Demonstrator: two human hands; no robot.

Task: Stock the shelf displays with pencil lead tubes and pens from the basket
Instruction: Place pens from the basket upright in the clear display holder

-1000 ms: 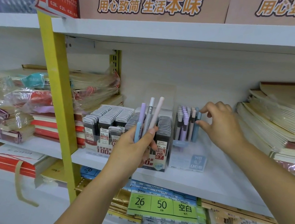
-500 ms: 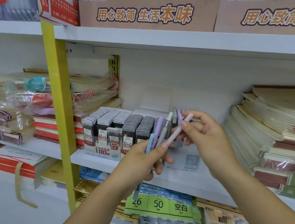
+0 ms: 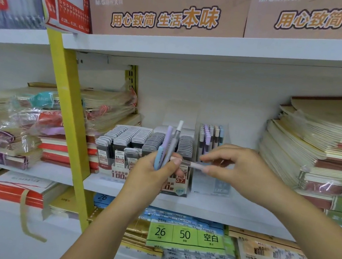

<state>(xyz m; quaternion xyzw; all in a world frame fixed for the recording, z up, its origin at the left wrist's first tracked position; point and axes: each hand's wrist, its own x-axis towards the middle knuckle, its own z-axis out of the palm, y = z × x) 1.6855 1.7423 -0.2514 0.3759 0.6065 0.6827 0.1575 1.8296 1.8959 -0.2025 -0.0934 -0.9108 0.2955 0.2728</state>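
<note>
Pinching the pink pen (image 3: 193, 165) by its right end between thumb and fingertips, the right hand (image 3: 245, 172) holds it almost level, directly in front of the clear pen box (image 3: 221, 186) and below the caps of the pens standing inside (image 3: 209, 134). I think it is held by the end so that the other end can be turned and dropped into the box. Its other end is at the thumb of the left hand (image 3: 150, 174), which is to the left of the box and grips three more pens (image 3: 168, 146), blue, purple and grey, upright like a fan, probably to keep them ready one by one. The trays of pencil lead tubes (image 3: 140, 138) stand just beside the box on its left, on the same shelf (image 3: 199, 203).
</note>
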